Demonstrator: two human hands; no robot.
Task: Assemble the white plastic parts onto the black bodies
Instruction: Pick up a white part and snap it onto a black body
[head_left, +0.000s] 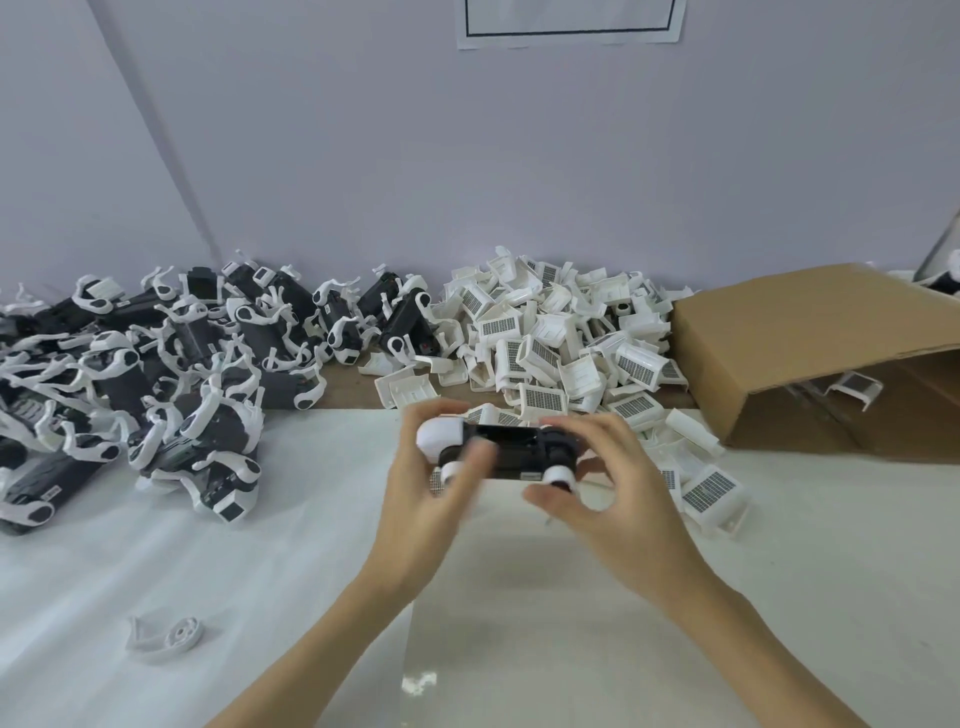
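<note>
Black body (511, 451) held up over the table's (779, 571) middle, long axis running left-right between both hands. Left hand (423, 499) grips the white-capped end, right hand (597, 493) grips the other end w/ curled fingers. White grille parts pile (550, 332) lies just beyond, nearer the right hand.

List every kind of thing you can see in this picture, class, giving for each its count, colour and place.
black body: one, black with white parts fitted, held above the table at centre
pile of bodies: too many to count, black and white, left rear of the table
pile of white plastic parts: too many to count, white with grey grilles, centre rear
loose white part: one, white, near left of the table
cardboard box: one, brown, on its side at right, a white part inside
paper sheet: one, white with a dark border, on the wall
table: one, covered in white
hands: two, left hand and right hand, each gripping an end of the black body
</note>
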